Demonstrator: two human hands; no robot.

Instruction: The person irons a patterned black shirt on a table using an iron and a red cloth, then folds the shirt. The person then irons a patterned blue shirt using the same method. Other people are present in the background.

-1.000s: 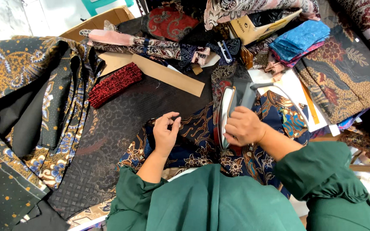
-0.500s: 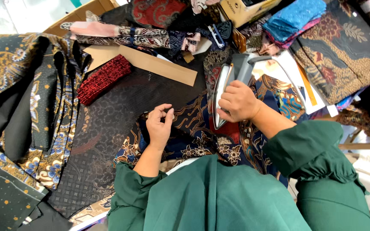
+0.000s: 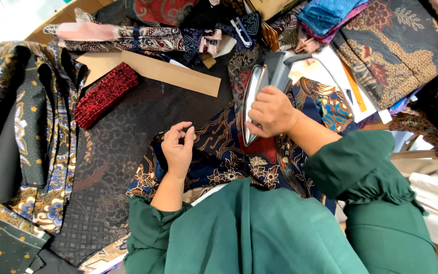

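right hand is closed around the handle of the iron, which it holds tipped on edge, the shiny soleplate facing left and lifted off the batik cloth. a second ago the iron sat in much the same tilt; it now reads slightly nearer the body, so the change in the grip itself is small. left hand rests on the same cloth just left of the iron, thumb and forefinger pinched together on a fold or edge; whether fabric is actually caught between them cannot be told. earlier that hand lay a little further up the cloth with fingers looser; it has since drawn in and tightened. judgement: the cloth is being arranged under the pinch while the iron waits clear of it, so pressing is not under way at this instant. the cloth lies in front of the green sleeves, spread over a dark patterned fabric. beyond it, well apart: a red pleated piece, a brown card strip, folded blue cloths.
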